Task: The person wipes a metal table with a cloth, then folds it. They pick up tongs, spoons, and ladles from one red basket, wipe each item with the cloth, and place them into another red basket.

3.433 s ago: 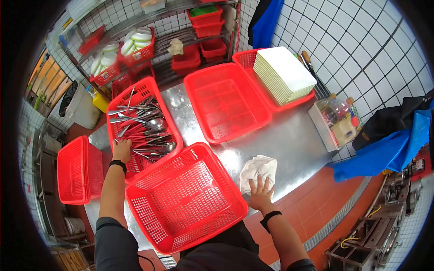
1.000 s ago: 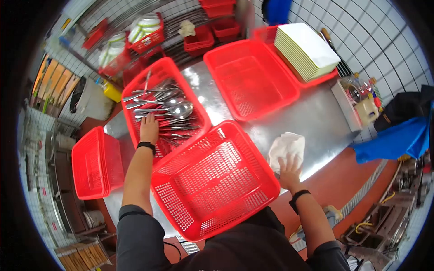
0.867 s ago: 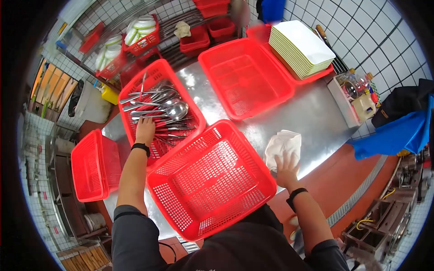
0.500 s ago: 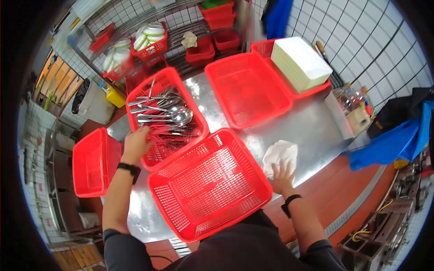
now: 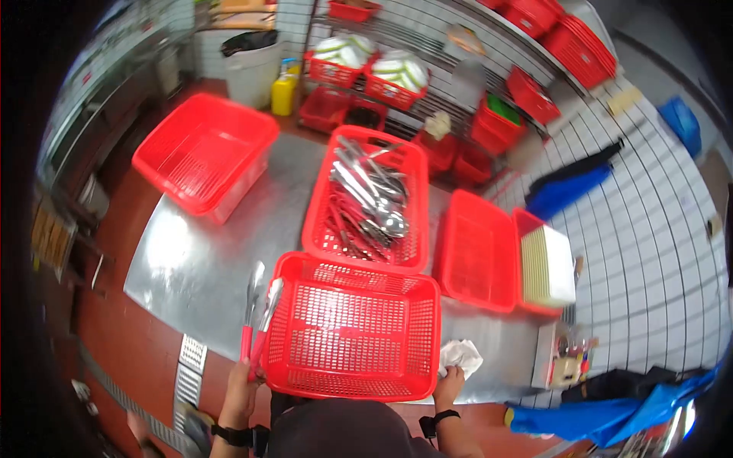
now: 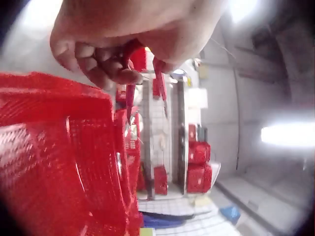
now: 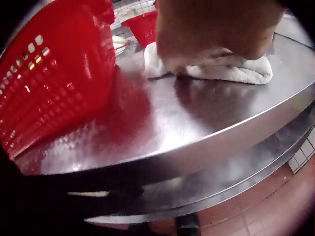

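In the head view my left hand (image 5: 240,391) holds a pair of red-handled tongs (image 5: 259,336) upright beside the left wall of the red slotted basket (image 5: 351,305). Their metal arms point away from me, spread apart. The left wrist view shows the red handles (image 6: 130,101) between fingers and thumb. My right hand (image 5: 450,385) rests on a white cloth (image 5: 462,356) on the steel table (image 5: 191,298); in the right wrist view the cloth (image 7: 231,71) shows on both sides of the hand, with the fingertips hidden. Past the front basket stands a red cutlery basket (image 5: 418,244) of spoons and red-handled utensils.
A stack of red tubs (image 5: 206,153) stands at the table's far left. To the right are a red tub (image 5: 481,252), a pile of square plates (image 5: 550,267) and a box of bottles (image 5: 544,355). Shelving (image 5: 427,57) with red baskets lies behind.
My left hand has left the cutlery basket and come back to the near left, now with the tongs. The head view has swung round; my right hand stays on the cloth.
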Demonstrator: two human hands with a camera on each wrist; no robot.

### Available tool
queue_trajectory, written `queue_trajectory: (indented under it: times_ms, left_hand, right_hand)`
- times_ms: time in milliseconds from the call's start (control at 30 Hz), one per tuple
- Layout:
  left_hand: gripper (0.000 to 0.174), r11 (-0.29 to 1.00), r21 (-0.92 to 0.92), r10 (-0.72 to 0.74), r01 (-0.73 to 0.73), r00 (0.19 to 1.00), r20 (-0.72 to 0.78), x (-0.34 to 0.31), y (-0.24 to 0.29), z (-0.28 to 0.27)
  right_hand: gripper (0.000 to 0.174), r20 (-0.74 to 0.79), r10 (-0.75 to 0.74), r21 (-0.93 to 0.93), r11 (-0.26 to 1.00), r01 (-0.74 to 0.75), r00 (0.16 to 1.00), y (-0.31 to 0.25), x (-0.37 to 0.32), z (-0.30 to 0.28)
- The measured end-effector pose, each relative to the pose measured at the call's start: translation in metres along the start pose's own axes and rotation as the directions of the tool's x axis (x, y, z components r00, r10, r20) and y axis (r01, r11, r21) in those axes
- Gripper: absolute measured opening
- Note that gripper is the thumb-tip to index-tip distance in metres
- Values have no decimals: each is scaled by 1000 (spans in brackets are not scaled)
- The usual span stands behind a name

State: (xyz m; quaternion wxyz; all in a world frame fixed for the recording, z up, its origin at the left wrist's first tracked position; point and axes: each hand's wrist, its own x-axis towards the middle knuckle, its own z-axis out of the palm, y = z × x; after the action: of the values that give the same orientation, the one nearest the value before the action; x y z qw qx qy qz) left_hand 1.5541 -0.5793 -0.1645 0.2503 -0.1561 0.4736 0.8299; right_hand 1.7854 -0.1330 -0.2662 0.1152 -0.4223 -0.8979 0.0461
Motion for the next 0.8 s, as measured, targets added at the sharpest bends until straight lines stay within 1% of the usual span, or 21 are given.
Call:
queue_trajectory:
  times_ms: [33, 67, 100, 133, 167, 200, 233, 267, 300, 367, 400, 433, 467, 533, 600, 633, 667, 700, 733, 767, 800]
  left_hand:
    - [36, 1000, -7, -5, 5, 1000, -2, -17, -1, 4]
    - [34, 1000, 23, 11, -13, 997, 81, -21, 2, 8]
    - [33, 988, 143, 29, -64, 972, 234, -15, -9, -9]
    - [34, 947, 310, -12, -85, 954, 298, -13, -4, -5]
    - [36, 877, 469, -78, -107, 930, 359, -8, 3, 8]
    - [39, 869, 476, -48, -133, 936, 349, -6, 8, 22]
    - [43, 858, 486, -17, -167, 936, 351, -2, 9, 31]
    - [43, 860, 484, -26, -159, 936, 352, 1, 9, 31]
    - [43, 803, 554, -26, -217, 917, 398, 6, 8, 33]
    - [44, 735, 615, -48, -287, 882, 468, 14, 8, 45]
    - [45, 717, 607, -13, -342, 865, 502, 17, 9, 54]
    - [45, 697, 596, 21, -397, 843, 538, 20, 8, 63]
    - [45, 702, 591, 13, -398, 836, 548, 21, 8, 72]
    - [45, 705, 588, -32, -397, 811, 585, 24, 6, 90]
    - [45, 698, 590, -82, -407, 772, 630, 26, 4, 108]
    - [45, 631, 647, -137, -428, 759, 636, 22, 2, 118]
    - [46, 558, 698, -186, -450, 751, 633, 18, -1, 125]
    - [48, 572, 573, -92, -587, 648, 756, 24, -22, 126]
    - [54, 527, 393, 86, -754, 507, 857, -3, 32, 179]
    - [54, 525, 393, 79, -755, 503, 861, -3, 31, 179]
    - [52, 472, 362, 84, -804, 450, 889, -2, 28, 176]
  right_hand:
    - [41, 14, -45, -5, 999, 45, 999, -10, 11, -8]
    - [41, 106, 174, 146, 971, -188, 979, -19, 25, -16]
    - [42, 231, 372, 257, 868, -425, 899, -25, 36, -23]
    - [37, 229, 253, 553, 761, -340, 940, -7, 45, -16]
    - [33, 198, 154, 788, 563, -251, 968, 24, 58, 0]
    - [37, 269, 192, 899, 302, -318, 944, 47, 71, 3]
    - [39, 470, 261, 859, 86, -505, 843, 79, 92, 2]
    - [38, 492, 313, 866, -79, -494, 812, 99, 118, 6]
    - [40, 535, 196, 843, -183, -505, 822, 75, 134, -29]
    - [44, 463, 135, 852, -343, -397, 876, 20, 151, -92]
    - [49, 381, 36, 859, -384, -339, 924, -9, 151, -123]
    - [54, 321, -21, 858, -417, -300, 947, -67, 136, -173]
    - [54, 309, 15, 864, -422, -275, 951, -101, 117, -204]
    - [61, 60, -336, 847, -481, -226, 940, -139, 87, -236]
    - [68, 176, -275, 944, -226, -242, 945, -143, 56, -228]
    - [76, 417, -200, 903, -22, -430, 887, -165, 49, -222]
    - [84, 312, -356, 882, 453, -129, 881, -165, 30, -197]
    - [88, 260, -430, 896, 441, -50, 864, -200, 13, -202]
    - [91, 212, -504, 906, 423, 26, 838, -230, -1, -211]
    - [91, 209, -496, 907, 420, 23, 843, -237, -5, -206]
    - [92, 216, -547, 895, 441, 59, 808, -242, -7, -201]
